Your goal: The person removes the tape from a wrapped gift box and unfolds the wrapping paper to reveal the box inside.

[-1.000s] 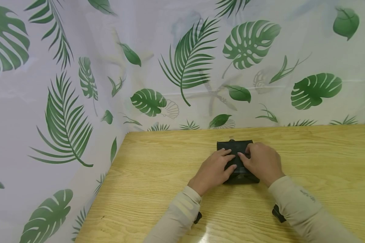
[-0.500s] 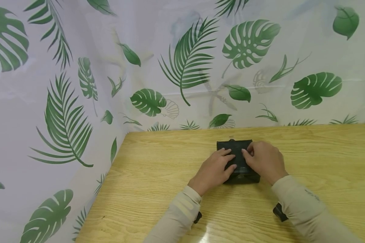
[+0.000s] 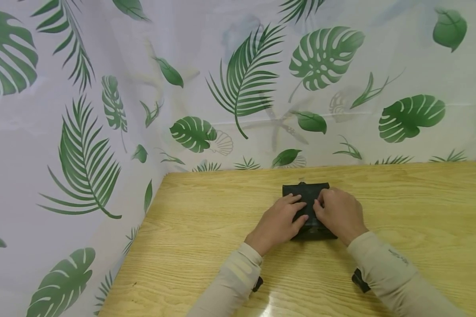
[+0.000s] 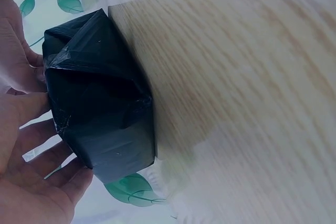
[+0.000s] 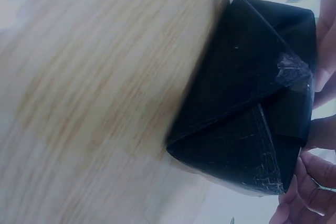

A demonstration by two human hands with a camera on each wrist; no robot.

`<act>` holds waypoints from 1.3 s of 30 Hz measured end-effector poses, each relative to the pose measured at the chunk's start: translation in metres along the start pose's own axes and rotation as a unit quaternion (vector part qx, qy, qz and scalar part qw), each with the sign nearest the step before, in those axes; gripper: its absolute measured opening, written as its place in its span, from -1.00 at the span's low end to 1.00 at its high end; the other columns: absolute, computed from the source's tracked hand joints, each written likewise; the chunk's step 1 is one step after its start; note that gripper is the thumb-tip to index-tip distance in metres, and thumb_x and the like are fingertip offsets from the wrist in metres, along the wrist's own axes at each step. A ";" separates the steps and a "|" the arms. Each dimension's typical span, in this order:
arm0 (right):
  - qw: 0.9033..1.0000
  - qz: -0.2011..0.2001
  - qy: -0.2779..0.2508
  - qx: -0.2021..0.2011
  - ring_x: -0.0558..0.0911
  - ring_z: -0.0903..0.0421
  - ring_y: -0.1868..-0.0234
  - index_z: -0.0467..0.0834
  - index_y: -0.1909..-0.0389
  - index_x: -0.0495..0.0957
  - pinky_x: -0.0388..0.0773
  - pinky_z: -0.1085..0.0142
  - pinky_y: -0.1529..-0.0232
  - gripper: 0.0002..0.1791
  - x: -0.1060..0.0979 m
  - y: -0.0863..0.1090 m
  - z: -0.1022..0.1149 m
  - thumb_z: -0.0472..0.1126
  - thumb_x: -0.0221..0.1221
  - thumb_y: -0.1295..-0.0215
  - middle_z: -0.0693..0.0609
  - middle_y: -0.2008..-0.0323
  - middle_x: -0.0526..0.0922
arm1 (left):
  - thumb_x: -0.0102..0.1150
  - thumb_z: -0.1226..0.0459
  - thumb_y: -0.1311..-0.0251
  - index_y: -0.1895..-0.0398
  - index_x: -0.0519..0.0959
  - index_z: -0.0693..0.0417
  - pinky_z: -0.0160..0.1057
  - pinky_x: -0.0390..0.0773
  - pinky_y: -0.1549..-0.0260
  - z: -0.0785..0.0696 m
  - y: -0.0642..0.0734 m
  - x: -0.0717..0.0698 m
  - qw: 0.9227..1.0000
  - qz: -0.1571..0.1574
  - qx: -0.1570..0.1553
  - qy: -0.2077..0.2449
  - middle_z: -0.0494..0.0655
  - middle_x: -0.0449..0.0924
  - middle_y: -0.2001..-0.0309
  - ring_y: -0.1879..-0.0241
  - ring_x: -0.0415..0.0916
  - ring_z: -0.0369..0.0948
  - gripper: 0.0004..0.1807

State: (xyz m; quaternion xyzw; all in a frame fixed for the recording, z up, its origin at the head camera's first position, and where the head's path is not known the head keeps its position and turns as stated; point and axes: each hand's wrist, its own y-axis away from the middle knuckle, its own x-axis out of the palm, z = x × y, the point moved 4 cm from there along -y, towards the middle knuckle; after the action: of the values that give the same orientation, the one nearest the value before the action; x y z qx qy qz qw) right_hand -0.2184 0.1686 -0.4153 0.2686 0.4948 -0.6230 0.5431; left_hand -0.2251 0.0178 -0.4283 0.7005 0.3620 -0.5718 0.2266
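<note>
A box-shaped package (image 3: pixel 304 189) in shiny black wrapping lies on the wooden table. Its facing ends, in both wrist views, show folded triangular flaps with clear tape (image 5: pixel 293 70). My left hand (image 3: pixel 277 222) rests on top with its fingers spread and fairly straight. At the package's right side, my right hand (image 3: pixel 341 213) has curled fingers, with thumb and forefinger close together at the top surface. Whether they pinch anything there is hidden. The left wrist view shows the left hand (image 4: pixel 31 156) along the package's upper edge.
The wood-grain table (image 3: pixel 198 246) reaches back to a white curtain (image 3: pixel 262 88) printed with green leaves, which also hangs along the left. Dark wrist-worn devices (image 3: pixel 361 280) show beneath both sleeves.
The right hand's thumb and forefinger have shifted slightly over the package's top, away to the right and then back a little. The left hand and the package look unmoved.
</note>
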 end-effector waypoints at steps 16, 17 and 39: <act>0.997 0.055 -0.047 0.030 0.52 0.09 0.61 -0.35 0.36 0.64 0.50 0.16 0.60 -0.80 -0.008 -0.003 -0.012 -0.28 0.19 -0.40 -0.06 0.55 0.60 | 0.03 0.07 -0.54 -0.37 0.51 0.07 -0.21 0.24 -0.41 0.000 0.001 0.000 1.000 -0.001 0.002 -0.004 -0.02 0.37 -0.43 -0.48 0.21 -0.10 -0.53; 0.997 0.056 -0.049 0.031 0.51 0.10 0.61 -0.35 0.35 0.65 0.49 0.17 0.60 -0.79 -0.009 -0.003 -0.013 -0.28 0.18 -0.41 -0.06 0.54 0.60 | 0.03 0.07 -0.54 -0.37 0.51 0.06 -0.21 0.24 -0.42 0.000 0.001 0.001 1.000 0.000 0.002 -0.003 -0.02 0.37 -0.43 -0.48 0.20 -0.10 -0.53; 0.994 0.050 -0.086 0.048 0.58 0.00 0.48 -0.41 0.29 0.62 0.54 0.08 0.47 -0.77 -0.017 -0.002 -0.032 -0.28 0.16 -0.40 -0.16 0.45 0.65 | 0.02 0.07 -0.55 -0.37 0.51 0.08 -0.20 0.25 -0.41 0.001 0.001 0.002 1.000 -0.007 0.010 0.008 -0.01 0.36 -0.44 -0.48 0.20 -0.10 -0.53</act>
State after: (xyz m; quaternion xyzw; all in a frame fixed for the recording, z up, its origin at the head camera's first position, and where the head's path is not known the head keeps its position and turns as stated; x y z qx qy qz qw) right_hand -0.2218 0.2044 -0.4117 0.2645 0.4016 -0.6390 0.6003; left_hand -0.2244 0.0170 -0.4302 0.7046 0.3629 -0.5716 0.2123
